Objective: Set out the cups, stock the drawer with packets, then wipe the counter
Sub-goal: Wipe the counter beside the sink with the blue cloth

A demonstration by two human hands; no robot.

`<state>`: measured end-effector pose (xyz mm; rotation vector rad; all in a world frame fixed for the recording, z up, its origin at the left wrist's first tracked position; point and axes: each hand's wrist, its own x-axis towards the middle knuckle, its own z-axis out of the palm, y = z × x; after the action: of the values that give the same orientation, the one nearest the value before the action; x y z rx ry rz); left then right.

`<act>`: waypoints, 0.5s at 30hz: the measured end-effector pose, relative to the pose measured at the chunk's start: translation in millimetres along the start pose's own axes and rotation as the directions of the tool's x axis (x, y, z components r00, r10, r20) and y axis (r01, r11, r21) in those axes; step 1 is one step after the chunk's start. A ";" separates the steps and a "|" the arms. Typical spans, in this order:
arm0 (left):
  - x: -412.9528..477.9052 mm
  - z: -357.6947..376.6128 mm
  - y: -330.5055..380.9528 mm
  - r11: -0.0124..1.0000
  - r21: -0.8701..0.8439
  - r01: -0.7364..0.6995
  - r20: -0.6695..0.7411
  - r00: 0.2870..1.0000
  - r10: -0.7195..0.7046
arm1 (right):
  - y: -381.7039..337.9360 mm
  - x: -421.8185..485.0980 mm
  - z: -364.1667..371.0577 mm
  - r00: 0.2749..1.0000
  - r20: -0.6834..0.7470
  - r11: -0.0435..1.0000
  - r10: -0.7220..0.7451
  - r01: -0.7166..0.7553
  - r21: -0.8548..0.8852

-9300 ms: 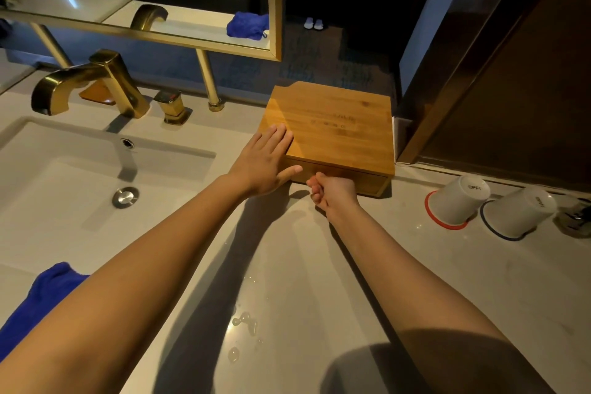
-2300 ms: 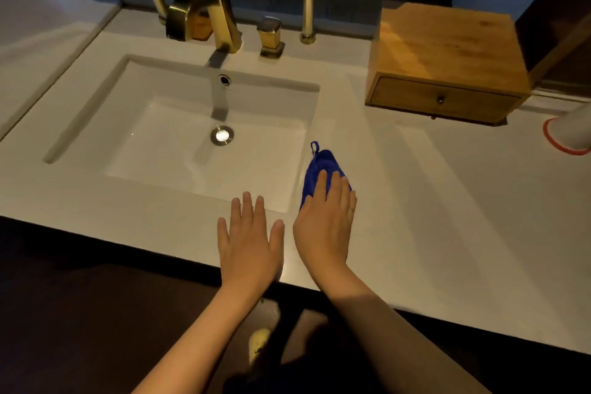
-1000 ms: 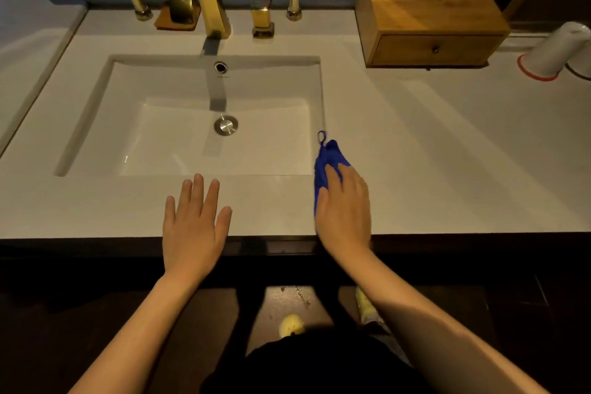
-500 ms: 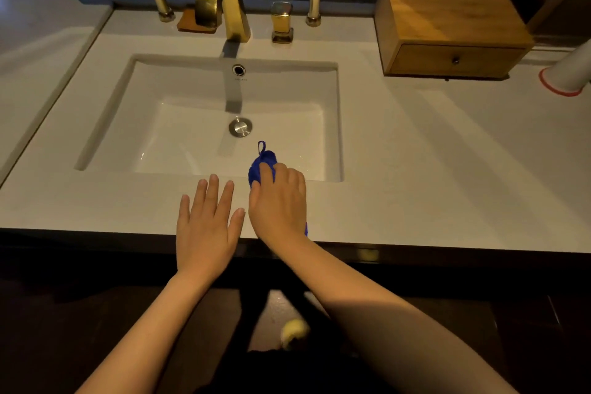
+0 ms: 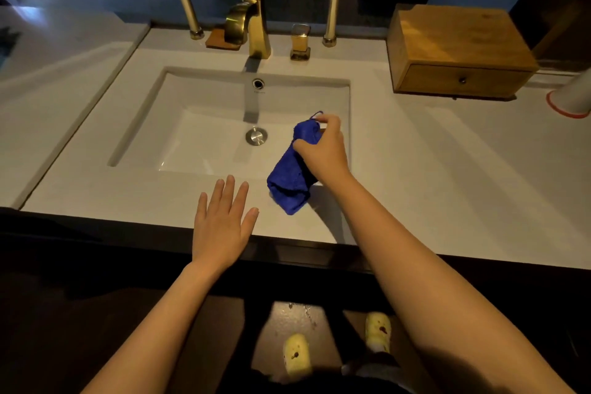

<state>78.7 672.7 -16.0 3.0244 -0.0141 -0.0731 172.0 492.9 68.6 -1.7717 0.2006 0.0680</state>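
My right hand [image 5: 323, 150] grips the top of a blue cloth [image 5: 291, 179] and holds it up over the front right corner of the sink; the cloth hangs down with its lower end near the white counter [image 5: 447, 176]. My left hand [image 5: 222, 224] lies flat and open at the counter's front edge, fingers spread. The wooden drawer box [image 5: 454, 48] sits at the back right with its drawer shut. A white cup with a red rim [image 5: 572, 99] lies on its side at the right edge, partly cut off.
The white sink basin [image 5: 224, 125] with its drain fills the middle. A gold faucet [image 5: 252, 22] and a gold handle [image 5: 300, 41] stand behind it, between two gold mirror posts. The dark floor and yellow shoes [image 5: 297, 352] show below the counter's edge.
My right hand has lifted the blue cloth off the counter's front edge and moved it right and up over the sink's corner. The left hand stays flat on the edge.
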 end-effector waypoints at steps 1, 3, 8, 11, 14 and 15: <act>-0.3 -0.3 0.6 1.000 -0.006 0.000 0.002 1.000 0.000 | -3.0 -0.6 -6.5 0.999 0.007 0.997 0.047 -0.047 0.055; -0.3 -1.2 1.4 1.000 -0.020 -0.004 0.012 1.000 0.004 | -5.8 -3.3 -18.6 0.991 0.045 0.986 0.125 -0.129 0.102; 3.6 -13.4 5.5 0.980 -0.199 0.014 0.039 0.999 -0.006 | 6.3 -24.2 -30.0 0.952 0.072 0.947 0.297 -0.303 0.103; 9.6 -26.7 28.7 0.883 -0.462 -0.085 -0.004 0.996 0.094 | 18.6 -36.9 -35.8 0.947 0.028 0.946 0.320 -0.318 -0.059; 16.0 -31.1 49.1 0.860 -0.477 -0.183 -0.042 0.982 0.186 | 20.4 -46.0 -50.0 0.958 0.080 0.957 0.277 -0.268 -0.112; 18.7 -31.3 52.3 0.876 -0.447 -0.181 -0.060 0.983 0.173 | 20.4 -48.3 -56.6 0.960 0.121 0.964 0.250 -0.236 -0.120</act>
<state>98.6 624.2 20.2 2.5421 -0.2389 -0.0270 117.4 438.5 68.3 -1.8308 0.3210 0.3820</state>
